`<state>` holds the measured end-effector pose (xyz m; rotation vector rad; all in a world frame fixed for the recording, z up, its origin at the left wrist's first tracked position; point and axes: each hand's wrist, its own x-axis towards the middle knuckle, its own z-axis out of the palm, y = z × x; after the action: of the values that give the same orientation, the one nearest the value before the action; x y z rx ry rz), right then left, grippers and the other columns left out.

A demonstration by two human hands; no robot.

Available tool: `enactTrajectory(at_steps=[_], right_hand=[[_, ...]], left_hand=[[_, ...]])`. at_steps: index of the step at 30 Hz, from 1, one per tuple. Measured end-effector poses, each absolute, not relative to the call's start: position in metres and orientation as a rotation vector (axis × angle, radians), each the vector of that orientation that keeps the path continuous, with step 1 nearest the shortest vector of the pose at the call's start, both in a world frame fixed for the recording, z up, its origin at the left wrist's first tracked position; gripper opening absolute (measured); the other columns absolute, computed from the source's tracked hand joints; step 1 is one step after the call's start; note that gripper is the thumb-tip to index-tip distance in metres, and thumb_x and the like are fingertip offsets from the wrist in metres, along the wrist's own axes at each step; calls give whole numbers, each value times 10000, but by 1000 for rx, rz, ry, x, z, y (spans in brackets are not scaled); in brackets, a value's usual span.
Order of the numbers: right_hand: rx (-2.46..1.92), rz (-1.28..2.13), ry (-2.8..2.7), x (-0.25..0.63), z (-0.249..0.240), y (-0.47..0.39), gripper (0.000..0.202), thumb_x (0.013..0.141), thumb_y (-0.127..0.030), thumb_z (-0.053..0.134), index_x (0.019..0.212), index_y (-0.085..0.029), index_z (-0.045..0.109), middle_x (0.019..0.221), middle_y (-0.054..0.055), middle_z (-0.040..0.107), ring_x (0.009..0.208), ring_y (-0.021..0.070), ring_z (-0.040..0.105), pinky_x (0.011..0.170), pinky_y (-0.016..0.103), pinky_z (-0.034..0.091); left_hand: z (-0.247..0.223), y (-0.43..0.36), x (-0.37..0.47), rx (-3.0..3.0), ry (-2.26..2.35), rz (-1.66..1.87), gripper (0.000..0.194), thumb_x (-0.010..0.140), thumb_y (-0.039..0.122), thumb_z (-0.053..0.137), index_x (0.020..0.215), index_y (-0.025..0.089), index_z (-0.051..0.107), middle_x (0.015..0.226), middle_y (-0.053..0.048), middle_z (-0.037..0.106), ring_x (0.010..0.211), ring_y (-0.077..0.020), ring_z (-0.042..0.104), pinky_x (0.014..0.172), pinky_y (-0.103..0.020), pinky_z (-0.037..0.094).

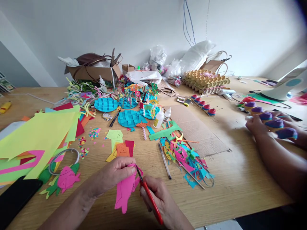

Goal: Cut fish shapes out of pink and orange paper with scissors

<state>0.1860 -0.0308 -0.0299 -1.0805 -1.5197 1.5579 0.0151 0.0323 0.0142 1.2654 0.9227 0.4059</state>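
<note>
My left hand (117,174) pinches the upper end of a pink paper (124,195) with a drawn outline on it. Red-handled scissors (150,198) are gripped in my right hand (158,191), their blades against the paper's upper right edge near my left fingertips. Just beyond lie orange paper (122,149), dark red paper (129,146) and light green paper (114,135), some bearing drawn lines. To the left, a pink paper fish (67,178) rests on green fish shapes (53,187) beside a roll of tape (76,156).
Paper scraps (189,159) and a pen (164,160) lie right of my hands. Glue bottles (158,119) stand near blue paper discs (131,118). Coloured sheets (40,127) cover the left side. At far right, another person's hands (257,124) hold a painted egg-carton strip (273,120).
</note>
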Motion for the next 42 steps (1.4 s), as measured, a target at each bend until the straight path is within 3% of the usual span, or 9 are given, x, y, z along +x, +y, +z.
enactTrajectory(at_steps=[5, 12, 18, 27, 36, 42], right_hand=[[-1095, 1567, -1508, 187, -33, -32, 440, 897, -543, 356, 625, -197, 352, 535, -64, 270, 479, 85, 243, 431, 207, 218], [-1104, 1467, -1659, 191, -25, -29, 354, 910, -335, 393, 597, -194, 308, 568, -60, 265, 513, 85, 242, 456, 216, 204], [-1163, 1398, -1742, 196, -25, -29, 356, 883, -278, 458, 584, -195, 283, 576, -60, 256, 526, 88, 245, 461, 223, 193], [-1227, 1362, -1859, 200, -23, -27, 349, 864, -246, 472, 571, -190, 290, 546, -65, 276, 514, 86, 273, 464, 225, 200], [-1222, 1475, -1704, 196, -29, -28, 322, 851, -216, 444, 558, -190, 313, 527, -68, 283, 488, 80, 268, 430, 208, 197], [-1206, 1522, -1650, 194, -29, -28, 292, 840, -186, 435, 564, -187, 341, 527, -66, 307, 484, 79, 287, 438, 208, 208]], left_hand=[[12, 34, 12, 1326, 916, 387, 286, 800, 388, 507, 610, 183, 447, 546, 58, 390, 504, -94, 319, 466, -206, 241], [16, 41, 8, 1408, 880, 276, 253, 800, 304, 483, 585, 188, 418, 546, 64, 357, 505, -95, 287, 464, -220, 206], [22, 46, 6, 1400, 846, 170, 265, 788, 307, 500, 564, 195, 414, 524, 68, 350, 471, -90, 272, 449, -229, 183], [24, 52, 4, 1425, 815, 132, 271, 764, 299, 538, 519, 199, 483, 476, 63, 393, 427, -94, 339, 426, -207, 237], [23, 48, 5, 1288, 840, 182, 277, 791, 367, 538, 603, 186, 448, 504, 71, 470, 410, -68, 414, 423, -166, 358], [27, 48, 7, 1256, 856, 137, 278, 771, 378, 546, 592, 188, 450, 479, 78, 472, 359, -64, 436, 388, -166, 359]])
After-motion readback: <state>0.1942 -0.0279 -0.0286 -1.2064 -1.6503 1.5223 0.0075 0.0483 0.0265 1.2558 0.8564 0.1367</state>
